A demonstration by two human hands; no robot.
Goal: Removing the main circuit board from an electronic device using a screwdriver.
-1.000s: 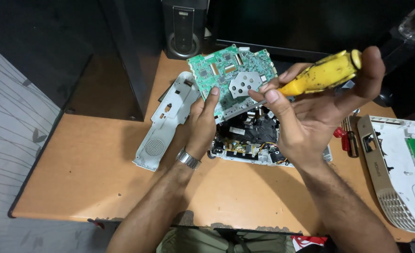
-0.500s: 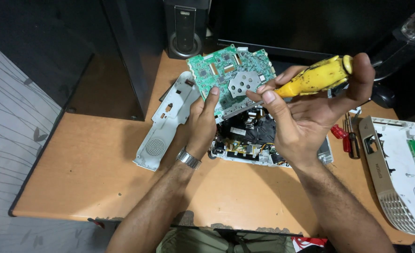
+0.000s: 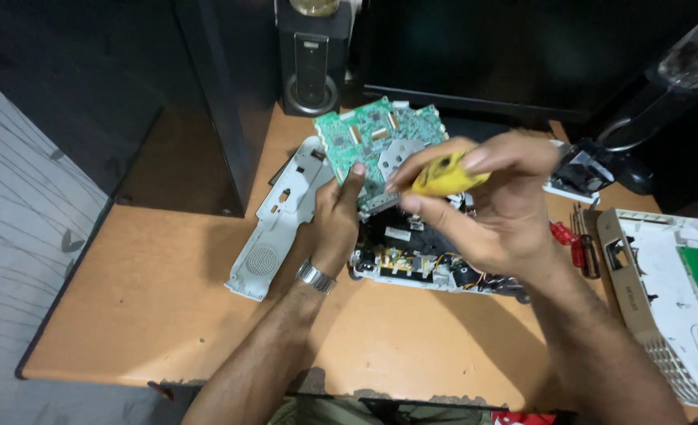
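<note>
Since half a second ago the right hand [image 3: 500, 206] has rolled over and swung left, so the yellow-handled screwdriver [image 3: 444, 175] that then pointed up and to the right now lies low across the fingers, its handle aimed toward the green printed circuit board [image 3: 376, 142]; the board itself has hardly shifted. From the head camera, the only view, that right hand is curled tight around the screwdriver handle, and its tip is hidden behind the fingers, so whether it touches the board cannot be told. The left hand [image 3: 338, 216], with a metal watch band at the wrist, grips the board's near edge between thumb and fingers and holds it tilted up above the opened white device chassis [image 3: 412, 264], whose black inner parts and wires are exposed. Just left of that hand lies a detached white plastic side panel [image 3: 279, 224] flat on the orange wooden desk [image 3: 152, 315]. To the right rest red-handled tools [image 3: 569, 240] and a white housing shell with a grille [image 3: 668, 299]. As for progress, the casing looks already stripped off and the board lifted clear of the chassis, though it is still in hand rather than set down; the remaining inner parts appear undisturbed.
</note>
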